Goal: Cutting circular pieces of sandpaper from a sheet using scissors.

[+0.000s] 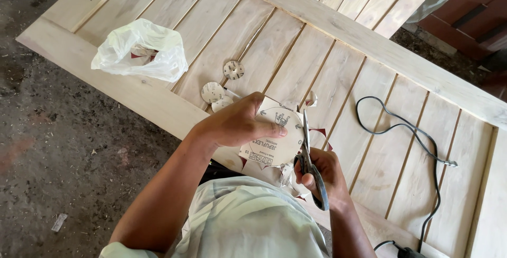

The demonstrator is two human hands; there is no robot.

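My left hand [238,123] grips a pale sheet of sandpaper [274,147], its printed back facing up, with a round outline on it. My right hand [323,172] holds a pair of scissors [309,155], blades pointing away from me along the sheet's right edge. Both hands hover over a pale wooden door [338,78] lying flat. Several small round cut discs [213,92] lie on the door just beyond my left hand. A thin offcut strip [311,99] curls near the scissor tips.
A crumpled white plastic bag [141,51] rests on the door's left part. A black power cord [417,136] snakes across the slats at the right. Dusty concrete floor [58,147] lies to the left. A dark red object [465,15] stands at top right.
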